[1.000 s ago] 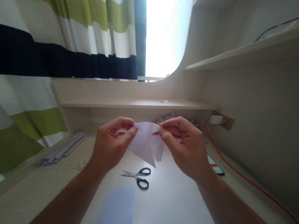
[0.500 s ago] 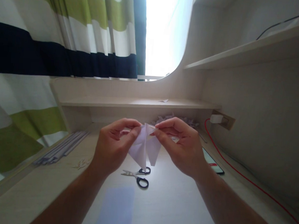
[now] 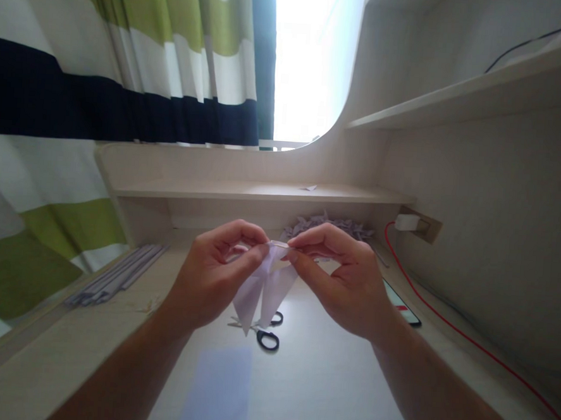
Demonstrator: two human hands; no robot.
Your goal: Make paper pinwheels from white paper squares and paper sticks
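Both hands up over the desk [image 3: 327, 377]: left hand [image 3: 210, 278] and right hand [image 3: 340, 280] each pinch the top of the folded paper [image 3: 262, 285], points hanging down. Scissors [image 3: 263, 336] lie right below, a sheet [image 3: 219, 390] nearer.

Pale wood-grain desk [image 3: 327, 377] running back to a low shelf [image 3: 262, 192] along its far edge, with a higher shelf [image 3: 458, 97] on the right wall. Above the far edge, a rounded window [image 3: 309, 59] blazing white, flanked on the left by a curtain [image 3: 103, 72] striped green, white and navy. Near the far right corner, a wall socket [image 3: 424, 226] with a white charger [image 3: 406, 223] and a red cable [image 3: 463, 338] trailing along the right edge.
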